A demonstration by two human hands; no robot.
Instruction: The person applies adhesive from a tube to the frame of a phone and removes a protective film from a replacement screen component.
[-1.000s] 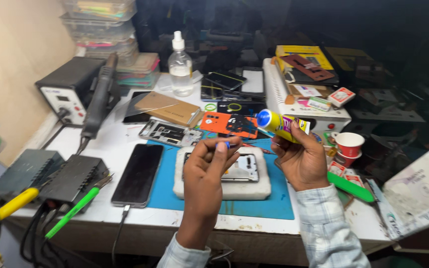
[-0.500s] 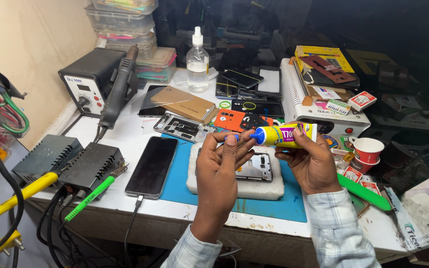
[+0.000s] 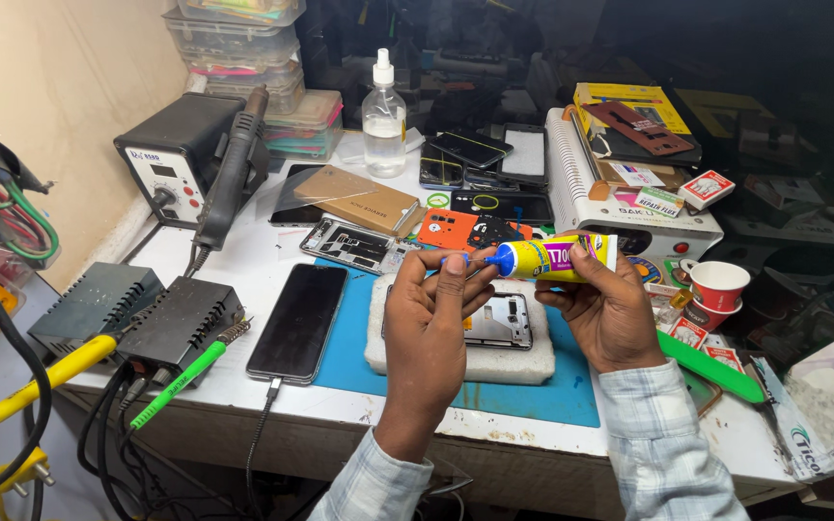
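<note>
Right hand [image 3: 612, 314]: closed around the rear of a glue tube [image 3: 552, 259], thumb on top; the grip sits back from the nozzle so the front end stays free.
Glue tube: held level above the tabletop, blue nozzle pointing toward the left hand; this keeps the thin tip at eye line for fine handling.
Left hand [image 3: 431, 328]: raised, fingertips pinched at the needle tip of the tube; whether they hold a cap or pin there is too small to tell.
Phone frame [image 3: 497, 321]: lies flat on a white pad [image 3: 378, 338], directly beneath both hands, within easy reach of the nozzle.
Pad: rests on a blue mat [image 3: 349, 347], which cushions and steadies the frame.
Black phone [image 3: 298, 320]: face up left of the mat, cable plugged at its near end, apart from the hands.
Hot-air station [image 3: 178, 159]: at rear left, its handle [image 3: 229, 178] leaning across it, parked clear of the mat.
Bottle [image 3: 383, 116]: upright at the back, behind a spread of phone parts.
Paper cup [image 3: 719, 285]: right of the tube, not touched.
Tabletop [image 3: 243, 270]: crowded at the edges, work kept central.
</note>
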